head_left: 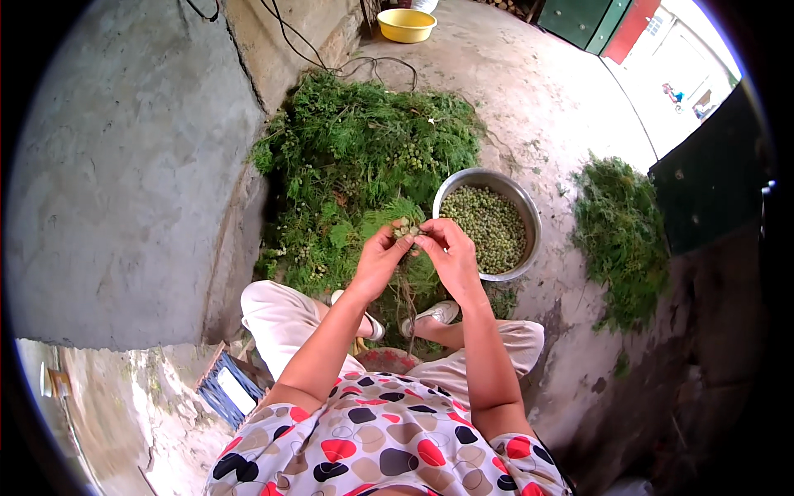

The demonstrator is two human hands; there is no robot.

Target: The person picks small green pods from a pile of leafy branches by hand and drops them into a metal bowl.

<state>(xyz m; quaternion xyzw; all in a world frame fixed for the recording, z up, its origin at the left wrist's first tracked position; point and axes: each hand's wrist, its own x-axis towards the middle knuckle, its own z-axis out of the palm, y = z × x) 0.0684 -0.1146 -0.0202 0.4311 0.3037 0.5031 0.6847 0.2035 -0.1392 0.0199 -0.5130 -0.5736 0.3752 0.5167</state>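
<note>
Both hands meet in front of me over a heap of green branches (347, 149). My left hand (382, 258) is closed round a sprig with small green cones (407, 230), its thin stem hanging down between my legs. The fingers of my right hand (449, 250) pinch at the same cluster from the other side; whether they have a single cone between them is too small to tell. Just right of my right hand stands a round metal basin (536, 217), holding many loose green cones (484, 227).
A smaller pile of green branches (622, 240) lies at the right, beside a dark green door (711, 174). Far off stands a yellow basin (407, 26), with a black cable (364, 59) on the floor nearer. A grey wall (124, 165) rises on the left.
</note>
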